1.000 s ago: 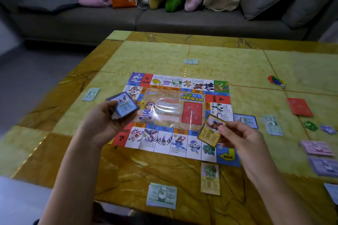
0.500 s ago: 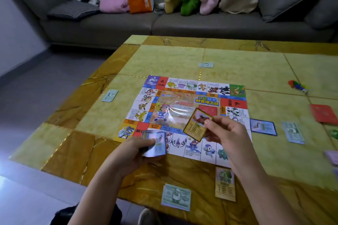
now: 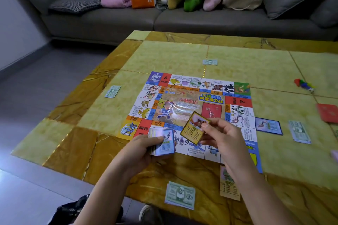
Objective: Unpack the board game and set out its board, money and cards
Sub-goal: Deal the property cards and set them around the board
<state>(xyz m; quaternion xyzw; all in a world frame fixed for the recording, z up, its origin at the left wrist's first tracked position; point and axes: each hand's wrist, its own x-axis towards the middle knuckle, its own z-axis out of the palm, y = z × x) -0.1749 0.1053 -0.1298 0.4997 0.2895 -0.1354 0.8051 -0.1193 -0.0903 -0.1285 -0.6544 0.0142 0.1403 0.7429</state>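
Observation:
The colourful game board (image 3: 192,97) lies flat in the middle of the yellow marble table (image 3: 164,56). My left hand (image 3: 144,150) grips a stack of cards (image 3: 161,141) over the board's near left corner. My right hand (image 3: 221,137) pinches a single yellow card (image 3: 193,129) above the board's near edge, just right of the stack. Another yellow card (image 3: 229,186) lies on the table below my right forearm. A wad of green money (image 3: 180,195) sits near the table's front edge.
Single notes lie at the left (image 3: 112,91), the far side (image 3: 210,62) and the right (image 3: 300,131). A blue card (image 3: 268,126), a red card pile (image 3: 328,113) and coloured pawns (image 3: 304,85) are at the right. A grey sofa (image 3: 128,20) with plush toys stands behind.
My left hand has dropped with the card stack from beside the board's left edge to its near left corner. The yellow card has stayed pinched in my right hand. The view has swung left.

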